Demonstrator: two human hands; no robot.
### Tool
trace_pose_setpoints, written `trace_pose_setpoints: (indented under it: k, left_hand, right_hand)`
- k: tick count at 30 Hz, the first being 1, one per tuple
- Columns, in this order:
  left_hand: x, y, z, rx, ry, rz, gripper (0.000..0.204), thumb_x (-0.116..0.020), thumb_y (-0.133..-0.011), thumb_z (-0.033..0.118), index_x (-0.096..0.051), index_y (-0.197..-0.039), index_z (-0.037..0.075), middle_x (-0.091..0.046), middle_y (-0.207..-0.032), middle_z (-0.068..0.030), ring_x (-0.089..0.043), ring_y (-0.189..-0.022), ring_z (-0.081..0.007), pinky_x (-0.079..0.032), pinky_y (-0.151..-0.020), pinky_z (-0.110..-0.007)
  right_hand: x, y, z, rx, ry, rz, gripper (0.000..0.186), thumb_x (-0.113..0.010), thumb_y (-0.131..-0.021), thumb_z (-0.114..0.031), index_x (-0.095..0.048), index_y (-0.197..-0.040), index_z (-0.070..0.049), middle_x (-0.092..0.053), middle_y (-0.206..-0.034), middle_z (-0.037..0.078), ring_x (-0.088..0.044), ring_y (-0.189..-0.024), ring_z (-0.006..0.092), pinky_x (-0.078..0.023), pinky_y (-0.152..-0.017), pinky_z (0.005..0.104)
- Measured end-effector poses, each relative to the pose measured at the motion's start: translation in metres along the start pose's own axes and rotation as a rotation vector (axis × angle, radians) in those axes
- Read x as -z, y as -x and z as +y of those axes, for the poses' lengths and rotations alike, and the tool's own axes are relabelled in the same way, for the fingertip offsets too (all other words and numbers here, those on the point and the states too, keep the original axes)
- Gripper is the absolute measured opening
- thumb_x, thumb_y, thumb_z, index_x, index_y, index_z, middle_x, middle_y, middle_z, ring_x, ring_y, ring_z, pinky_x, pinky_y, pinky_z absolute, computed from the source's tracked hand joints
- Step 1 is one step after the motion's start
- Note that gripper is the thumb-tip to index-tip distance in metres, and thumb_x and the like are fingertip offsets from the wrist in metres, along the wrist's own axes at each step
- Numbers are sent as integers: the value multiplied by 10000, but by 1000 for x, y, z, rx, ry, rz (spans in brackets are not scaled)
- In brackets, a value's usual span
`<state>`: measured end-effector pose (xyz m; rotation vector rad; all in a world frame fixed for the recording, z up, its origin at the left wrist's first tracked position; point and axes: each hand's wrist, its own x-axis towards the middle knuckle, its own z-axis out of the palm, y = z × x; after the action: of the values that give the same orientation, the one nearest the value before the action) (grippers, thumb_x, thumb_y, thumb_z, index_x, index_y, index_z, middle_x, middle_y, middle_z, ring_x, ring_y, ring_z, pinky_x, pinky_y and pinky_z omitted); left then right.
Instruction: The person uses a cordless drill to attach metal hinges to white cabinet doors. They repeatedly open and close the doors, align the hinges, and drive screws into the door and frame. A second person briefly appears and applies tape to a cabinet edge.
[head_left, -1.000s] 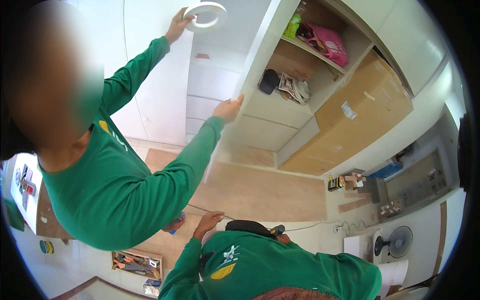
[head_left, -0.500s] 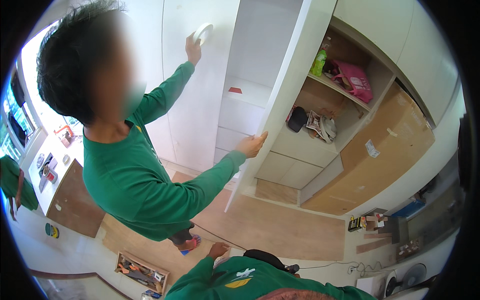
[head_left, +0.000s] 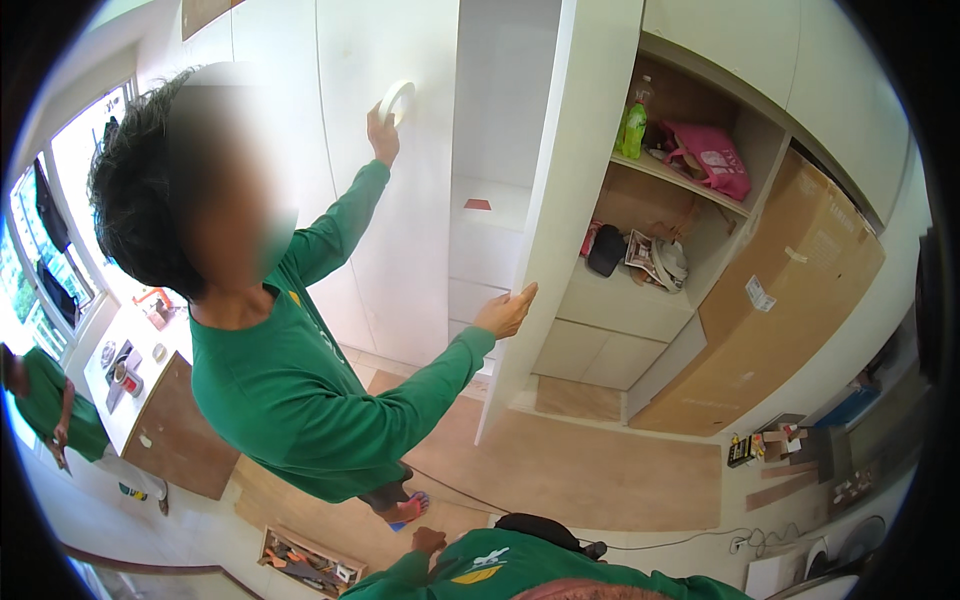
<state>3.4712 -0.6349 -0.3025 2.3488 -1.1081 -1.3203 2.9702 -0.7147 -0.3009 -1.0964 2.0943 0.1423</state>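
My left hand (head_left: 428,541) is low in the view, beside my green-sleeved body. Its fingers are too small and turned away to read, and nothing shows clearly in it. My right hand is out of view. In front of me a co-worker in a green shirt (head_left: 310,400) holds a roll of white tape (head_left: 399,103) up against a white cabinet front (head_left: 385,230). The co-worker's other hand (head_left: 507,311) is at the edge of a white cabinet door (head_left: 560,230) that stands open. A black rounded object (head_left: 540,526) shows just beyond my shirt front.
Open shelves hold a pink bag (head_left: 710,160), a green bottle (head_left: 633,130) and a dark cap (head_left: 606,250). A large cardboard sheet (head_left: 770,300) leans at the right. Tools fill a wooden box (head_left: 310,560) on the floor; a cable (head_left: 660,547) runs nearby. Another person (head_left: 60,410) stands far left.
My view has shifted, so the scene sits farther right and lower. The person at far left shows more fully. My left hand appears lower; the co-worker's hands keep nearly the same pose.
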Motion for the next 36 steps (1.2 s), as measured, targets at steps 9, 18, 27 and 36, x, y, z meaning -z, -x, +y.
trace_pose_setpoints:
  k: [9,18,27,36]
  left_hand:
    - [2,-14,26,-213,714,-75,353,-771,-922,263,-758,-947,-89,-760,-762,-181,-715,-557,-232,-578,-527,-354]
    - [13,-13,54,-24,647,-53,276,-712,-979,232,-765,-957,-38,-750,-742,-142,-706,-573,-192,-540,-487,-326]
    - [5,-15,38,36,659,-40,197,-706,-932,150,-781,-1035,-1,-774,-807,-133,-729,-628,-181,-568,-518,-314]
    - [-14,-30,49,49,679,-74,202,-711,-924,152,-790,-1061,26,-779,-822,-128,-733,-647,-174,-575,-534,-313]
  right_hand:
    - [-6,13,5,40,-97,18,809,-752,-733,-697,-776,-1049,48,-768,-1098,274,-742,-1075,420,-591,-917,519]
    - [-50,-33,60,-24,-63,-46,788,-719,-770,-708,-775,-1019,37,-780,-1047,240,-751,-1033,410,-589,-887,517]
    - [-46,-32,45,-146,-6,-31,732,-722,-779,-665,-764,-1056,11,-786,-1053,208,-756,-1022,396,-600,-881,504]
    - [-17,-35,39,-322,59,130,693,-768,-729,-573,-767,-1116,1,-775,-1132,231,-753,-1098,377,-614,-908,484]
